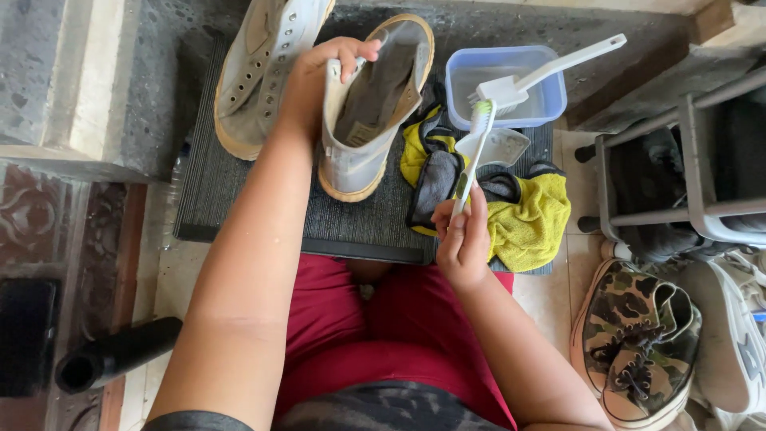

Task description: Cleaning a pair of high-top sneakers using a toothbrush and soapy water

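My left hand [319, 76] grips the top edge of a white high-top shoe [375, 104], which stands tilted on a dark mat [239, 207], its opening facing me. My right hand [461, 235] holds a toothbrush [475, 152] by its handle, with the green and white bristles pointing up near a clear plastic tub [503, 80]. The matching white shoe [263, 64] lies on the mat to the left. A white long-handled brush [550, 68] rests across the tub.
A yellow and grey cloth [527, 215] lies on the mat by a small white dish [503, 148]. A metal shoe rack [686, 160] stands at the right, camouflage sneakers [638, 335] below it. A black tube [116, 355] lies at the lower left.
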